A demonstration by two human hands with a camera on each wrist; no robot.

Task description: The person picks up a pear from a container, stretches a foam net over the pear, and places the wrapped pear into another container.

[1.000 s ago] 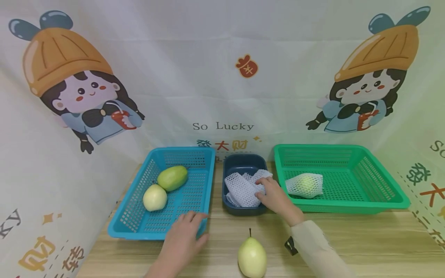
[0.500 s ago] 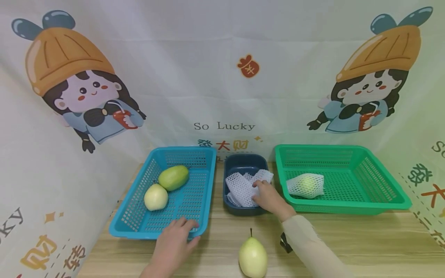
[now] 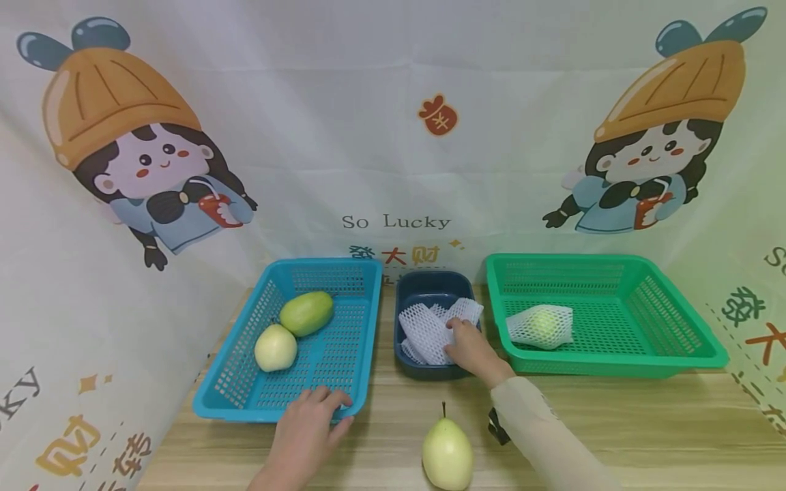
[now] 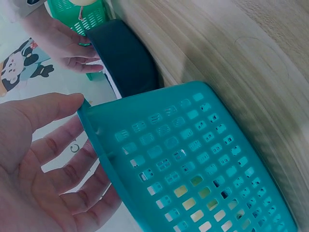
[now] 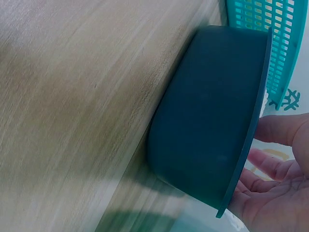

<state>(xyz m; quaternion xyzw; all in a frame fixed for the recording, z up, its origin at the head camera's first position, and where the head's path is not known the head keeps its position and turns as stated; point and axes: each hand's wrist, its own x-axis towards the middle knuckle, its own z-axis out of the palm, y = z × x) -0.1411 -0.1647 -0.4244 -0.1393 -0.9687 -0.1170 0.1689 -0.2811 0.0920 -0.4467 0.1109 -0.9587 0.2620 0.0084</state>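
In the head view my left hand [image 3: 310, 419] holds the near right corner of a blue plastic basket [image 3: 211, 402], thumb outside the rim and fingers inside. A green oval fruit [image 3: 307, 314] and a pale round pear [image 3: 275, 348] lie in that basket. My right hand [image 3: 475, 348] reaches over the near right corner of a navy bin [image 3: 432, 284], its fingertips at white foam net sleeves [image 3: 425, 334]. The right wrist view shows those fingertips partly hidden behind the bin's rim; I cannot tell whether they pinch a sleeve.
A yellow-green pear [image 3: 447, 455] stands stem-up on the wooden table [image 3: 614, 423] in front. To the right, a green basket [image 3: 669, 361] holds a fruit in a foam net [image 3: 542, 327]. A printed cloth [image 3: 319, 157] hangs behind and at both sides.
Over the last second my left hand has shifted left and slightly down onto the blue basket's corner. My right hand has moved slightly left over the sleeves. The fruit stays put.
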